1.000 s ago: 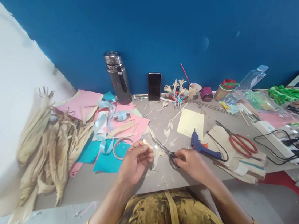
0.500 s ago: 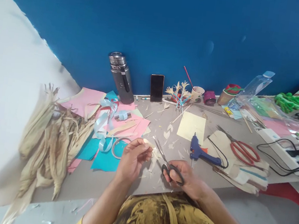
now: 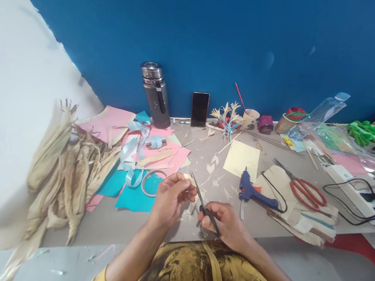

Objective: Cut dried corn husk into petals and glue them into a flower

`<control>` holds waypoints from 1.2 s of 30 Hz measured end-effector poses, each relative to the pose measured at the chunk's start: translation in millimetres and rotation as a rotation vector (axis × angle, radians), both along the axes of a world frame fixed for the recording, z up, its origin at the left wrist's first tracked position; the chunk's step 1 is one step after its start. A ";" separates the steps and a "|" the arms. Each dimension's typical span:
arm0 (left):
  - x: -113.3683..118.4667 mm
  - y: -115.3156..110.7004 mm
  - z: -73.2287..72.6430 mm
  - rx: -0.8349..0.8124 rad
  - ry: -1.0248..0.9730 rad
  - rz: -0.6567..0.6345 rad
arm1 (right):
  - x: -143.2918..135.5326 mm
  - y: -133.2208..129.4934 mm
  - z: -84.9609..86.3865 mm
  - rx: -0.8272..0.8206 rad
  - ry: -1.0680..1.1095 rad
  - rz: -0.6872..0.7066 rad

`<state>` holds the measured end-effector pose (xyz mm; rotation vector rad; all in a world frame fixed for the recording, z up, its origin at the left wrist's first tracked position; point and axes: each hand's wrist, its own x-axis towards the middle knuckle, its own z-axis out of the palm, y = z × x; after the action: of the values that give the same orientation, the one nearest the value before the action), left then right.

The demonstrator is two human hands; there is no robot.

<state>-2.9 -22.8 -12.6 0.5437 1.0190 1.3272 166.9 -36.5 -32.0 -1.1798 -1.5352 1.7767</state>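
My left hand pinches a small cream piece of husk between thumb and fingertips, over the near part of the table. In my right hand are black-handled scissors, fingers wrapped round the handles. Their blades point up and left, close beside the husk piece, and look nearly closed. I cannot tell whether they touch it. Cream offcuts and petal shapes lie scattered beyond the hands. Husk flowers on blue-wrapped stems stand near the wall.
Dried corn husks lie left, beside coloured paper, ribbon and a tape roll. A flask and phone stand behind. To the right are a blue glue gun, red-handled scissors, gloves and a power strip.
The scissors have gone from spread apart to nearly closed beside the husk piece. My left hand has shifted slightly right. The whole view has moved a little.
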 end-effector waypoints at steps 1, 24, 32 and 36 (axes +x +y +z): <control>0.1 0.0 0.0 0.005 0.002 0.002 | -0.2 -0.2 -0.6 -0.007 0.002 0.000; -8.7 -4.0 0.3 0.101 0.207 -0.020 | 0.6 -6.7 -2.8 -0.009 -0.025 0.073; -13.3 -4.0 -1.2 0.102 0.215 -0.041 | -0.1 -9.0 -7.0 -0.096 0.055 0.041; -11.6 -4.9 -1.3 0.129 0.173 -0.039 | 3.0 -9.5 -10.8 -0.060 0.085 0.074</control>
<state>-14.5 -27.7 -13.9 0.7828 1.0624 1.3348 169.9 -46.0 -42.7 -1.0738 -1.5038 1.9083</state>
